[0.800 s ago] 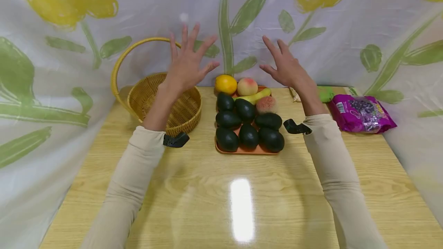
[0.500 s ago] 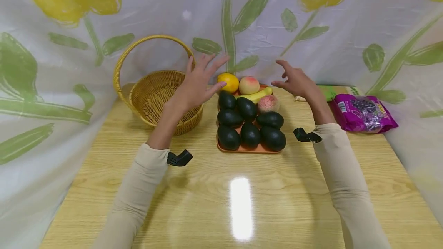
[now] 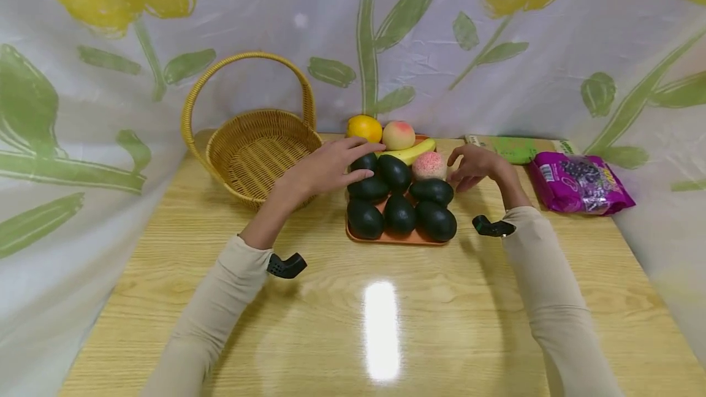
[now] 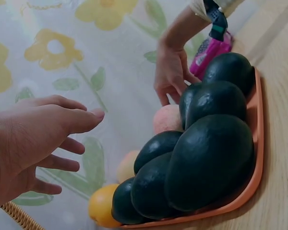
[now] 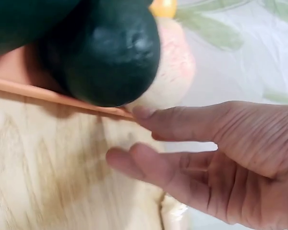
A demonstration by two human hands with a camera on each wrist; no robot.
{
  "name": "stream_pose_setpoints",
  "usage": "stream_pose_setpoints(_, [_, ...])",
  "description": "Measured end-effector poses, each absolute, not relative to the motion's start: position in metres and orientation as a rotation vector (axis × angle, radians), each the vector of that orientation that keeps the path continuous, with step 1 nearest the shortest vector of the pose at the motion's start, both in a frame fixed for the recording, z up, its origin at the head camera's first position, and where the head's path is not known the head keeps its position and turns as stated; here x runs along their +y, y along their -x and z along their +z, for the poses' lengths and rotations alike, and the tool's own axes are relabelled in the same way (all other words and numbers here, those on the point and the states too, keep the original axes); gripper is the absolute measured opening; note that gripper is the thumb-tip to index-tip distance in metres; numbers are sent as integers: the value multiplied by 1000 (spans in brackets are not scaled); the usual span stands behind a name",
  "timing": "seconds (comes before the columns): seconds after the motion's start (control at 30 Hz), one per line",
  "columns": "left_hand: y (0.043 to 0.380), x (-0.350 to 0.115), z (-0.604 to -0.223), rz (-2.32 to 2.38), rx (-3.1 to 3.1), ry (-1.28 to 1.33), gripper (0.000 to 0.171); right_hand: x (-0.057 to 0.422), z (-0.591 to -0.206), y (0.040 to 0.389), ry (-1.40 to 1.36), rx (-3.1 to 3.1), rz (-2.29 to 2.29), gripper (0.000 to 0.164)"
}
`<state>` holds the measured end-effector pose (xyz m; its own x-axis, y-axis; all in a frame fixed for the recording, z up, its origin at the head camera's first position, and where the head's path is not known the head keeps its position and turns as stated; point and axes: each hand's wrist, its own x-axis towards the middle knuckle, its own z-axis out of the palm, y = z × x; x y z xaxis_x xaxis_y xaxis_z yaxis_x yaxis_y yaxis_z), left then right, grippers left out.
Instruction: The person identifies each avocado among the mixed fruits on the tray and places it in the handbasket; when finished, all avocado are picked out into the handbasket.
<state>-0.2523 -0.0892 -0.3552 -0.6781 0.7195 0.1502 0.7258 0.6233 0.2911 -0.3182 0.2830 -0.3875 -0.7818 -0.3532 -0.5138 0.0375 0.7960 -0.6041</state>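
The fingers of the left hand [image 3: 330, 167] are spread, holding nothing, over the leftmost avocados [image 3: 399, 214]; those of the right hand [image 3: 474, 163] are loosely bent, gripping nothing, beside the front peach [image 3: 429, 165], contact unclear. Both hands have just come down to flank the tray [image 3: 397, 242], bringing the avocados and front peach within reach. The basket [image 3: 231, 179] stands left, the purple bag [image 3: 581, 182] right.

L hand [image 4: 38, 139] is hovering apart fr. orange tray [image 4: 259, 143] w/ dk avocados [image 4: 209, 163], & R hand [image 4: 172, 72] is hanging nr pink peach [image 4: 167, 119].
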Motion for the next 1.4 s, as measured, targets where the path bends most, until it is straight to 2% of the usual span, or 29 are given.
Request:
stream_pose_setpoints(0.27, [261,-90,-366,-611,-2889,1323,50,277,-405,332,307,2325,-687,45])
stream_pose_setpoints(0.57, [276,-78,-362,-740,-2858,1462,47,276,-414,351,301,2235,-639,63])
stream_pose_setpoints(0.97, [279,-73,-347,-857,-2812,1605,45,267,-417,359,383,2310,-571,36])
stream_pose_setpoints(1.4, [261,-79,-339,-712,-2980,1678,46,275,-411,353,316,2397,-584,35])
